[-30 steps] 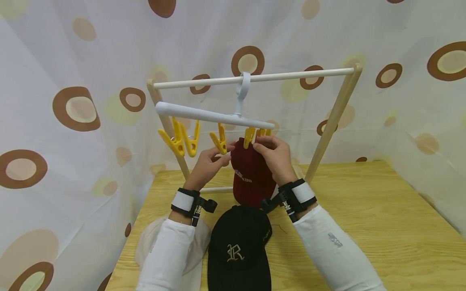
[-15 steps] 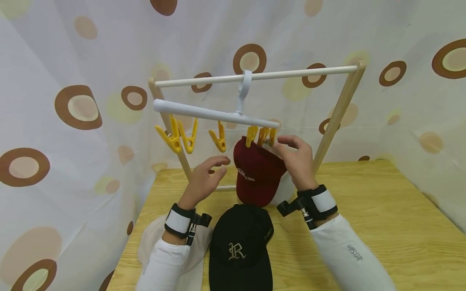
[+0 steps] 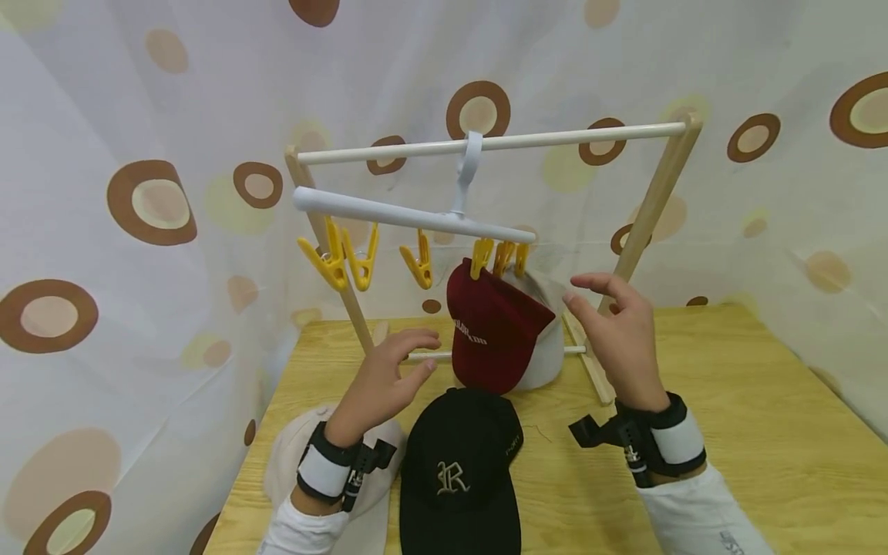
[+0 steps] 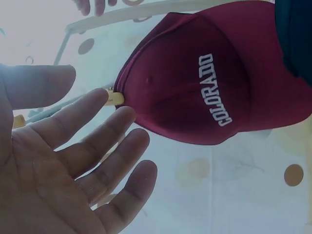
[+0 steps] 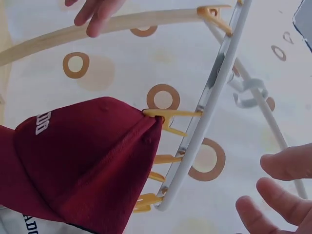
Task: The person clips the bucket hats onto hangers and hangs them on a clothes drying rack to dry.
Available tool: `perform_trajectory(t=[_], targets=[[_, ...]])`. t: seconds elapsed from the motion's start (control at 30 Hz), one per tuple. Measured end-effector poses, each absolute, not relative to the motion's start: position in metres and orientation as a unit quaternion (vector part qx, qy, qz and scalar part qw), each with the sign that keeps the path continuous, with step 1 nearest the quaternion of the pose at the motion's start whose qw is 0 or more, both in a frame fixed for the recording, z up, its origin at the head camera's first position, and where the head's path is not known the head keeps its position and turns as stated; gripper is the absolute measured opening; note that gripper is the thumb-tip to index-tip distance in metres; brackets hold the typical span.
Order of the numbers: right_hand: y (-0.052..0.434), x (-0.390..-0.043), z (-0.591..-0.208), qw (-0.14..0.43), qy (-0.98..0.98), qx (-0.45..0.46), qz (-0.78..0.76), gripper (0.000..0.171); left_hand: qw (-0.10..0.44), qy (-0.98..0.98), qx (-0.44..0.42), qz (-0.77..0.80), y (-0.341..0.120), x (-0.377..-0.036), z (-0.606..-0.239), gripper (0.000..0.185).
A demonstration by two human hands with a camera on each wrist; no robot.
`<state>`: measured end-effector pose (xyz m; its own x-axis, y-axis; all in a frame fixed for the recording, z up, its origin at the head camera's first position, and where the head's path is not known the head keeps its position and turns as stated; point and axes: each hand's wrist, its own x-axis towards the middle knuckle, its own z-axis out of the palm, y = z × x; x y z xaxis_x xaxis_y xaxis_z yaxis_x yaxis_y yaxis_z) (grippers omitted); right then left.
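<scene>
A dark red baseball cap (image 3: 489,331) with COLORADO lettering hangs by a yellow clothespin (image 3: 480,259) from a white clip hanger (image 3: 416,219). Behind it hangs a white cap (image 3: 548,351), mostly hidden, under two more yellow clips near the hanger's right end. My left hand (image 3: 381,381) is held in the air left of the red cap, fingers spread and holding nothing; the left wrist view has the same red cap (image 4: 195,78) beyond the fingertips. To the right of both caps is my right hand (image 3: 617,331), apart from them, fingers loosely bent with nothing in them.
The hanger hooks over the white rod of a wooden rack (image 3: 652,204). Several unused yellow clips (image 3: 419,262) dangle at its left. A black cap (image 3: 458,470) with an R lies on the wooden table (image 3: 728,401), beside a cream cap (image 3: 298,455).
Both hands have come away from the red cap and its clip. The left moved down and left, the right moved right and down, uncovering the white cap behind.
</scene>
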<state>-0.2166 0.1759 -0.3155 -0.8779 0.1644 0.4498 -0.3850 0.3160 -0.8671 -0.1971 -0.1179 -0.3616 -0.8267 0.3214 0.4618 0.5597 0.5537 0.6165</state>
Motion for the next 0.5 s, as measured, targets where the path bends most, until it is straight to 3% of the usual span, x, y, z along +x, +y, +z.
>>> perform_trajectory(t=[0.27, 0.5], targets=[[0.171, -0.2, -0.324, 0.232, -0.8, 0.116, 0.541, 0.024, 0.111, -0.877, -0.232, -0.406, -0.112, -0.193, -0.375, 0.026], [0.168, -0.195, -0.339, 0.186, -0.836, 0.145, 0.496, 0.024, 0.089, -0.88, -0.209, -0.418, -0.114, -0.197, -0.399, 0.026]])
